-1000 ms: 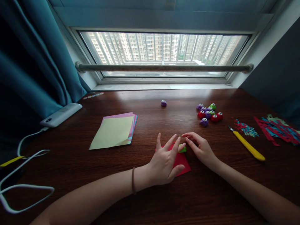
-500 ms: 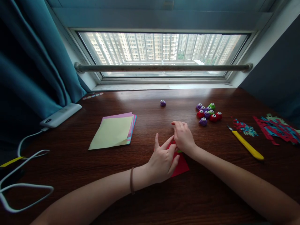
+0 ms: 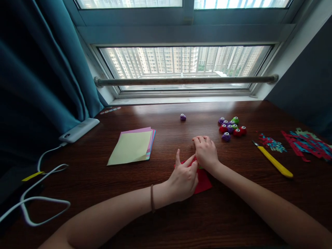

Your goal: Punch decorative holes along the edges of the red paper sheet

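Hands meet over a red square paper sheet (image 3: 203, 181) lying flat on the dark wooden tabletop (image 3: 166, 214), near the middle toward the front edge. Left hand (image 3: 184, 178) rests on the sheet's left part, fingers loosely spread, index and thumb pointing up toward the right hand; it covers most of the paper, so only the right corner and a sliver at the top show. Right hand (image 3: 206, 152) sits curled, palm down, at the sheet's far edge; a speck of green shows under its heel, too small to identify. Whether those curled fingers pinch anything is hidden by the back of the hand, cannot tell.

Left of the hands lies a stack of pastel paper sheets with a yellow one on top (image 3: 131, 147). Cluster of small purple, red and green plastic punches (image 3: 231, 127) sits toward the right far side, one lone purple punch (image 3: 183, 117) apart near the far edge. Yellow-handled craft knife (image 3: 273, 159) lies right, beside red and blue paper scraps (image 3: 307, 143) partly cut off at the right edge. White power bank (image 3: 79, 130) with white cable (image 3: 38, 199) lies at the left edge.
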Available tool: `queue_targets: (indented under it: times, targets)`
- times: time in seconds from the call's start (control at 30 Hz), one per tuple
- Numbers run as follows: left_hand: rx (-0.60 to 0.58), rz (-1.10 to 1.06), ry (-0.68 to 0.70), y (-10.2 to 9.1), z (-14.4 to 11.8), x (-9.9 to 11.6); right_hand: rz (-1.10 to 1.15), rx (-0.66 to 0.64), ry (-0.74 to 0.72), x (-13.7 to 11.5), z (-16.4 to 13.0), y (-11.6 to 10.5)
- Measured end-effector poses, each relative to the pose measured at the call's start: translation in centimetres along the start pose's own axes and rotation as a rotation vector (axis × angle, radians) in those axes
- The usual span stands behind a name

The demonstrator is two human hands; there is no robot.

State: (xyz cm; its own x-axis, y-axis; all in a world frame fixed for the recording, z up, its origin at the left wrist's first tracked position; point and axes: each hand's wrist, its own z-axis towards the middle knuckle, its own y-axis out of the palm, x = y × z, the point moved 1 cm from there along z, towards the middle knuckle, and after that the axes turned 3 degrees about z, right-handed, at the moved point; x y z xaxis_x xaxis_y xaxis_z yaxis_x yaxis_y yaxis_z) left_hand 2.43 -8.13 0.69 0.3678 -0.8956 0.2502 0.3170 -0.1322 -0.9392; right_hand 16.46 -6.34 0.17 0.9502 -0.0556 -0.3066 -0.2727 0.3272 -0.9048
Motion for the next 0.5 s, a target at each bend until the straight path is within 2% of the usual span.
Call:
queue_targets:
  times: [0.23, 0.37, 0.5]
  targets:
    - [-0.006, -0.020, 0.012, -0.3, -0.4, -0.1, 0.199, -0.005, 0.018, 0.4, 0.2, 0.2]
    - [-0.033, -0.009, 0.020, -0.3, -0.7, -0.2, 0.452, -0.047, 0.016, 2.1, 0.6, 0.1]
    - [-0.067, -0.023, -0.002, -0.2, -0.8, -0.2, 0.686, -0.135, -0.020, 4.4, -0.9, -1.2]
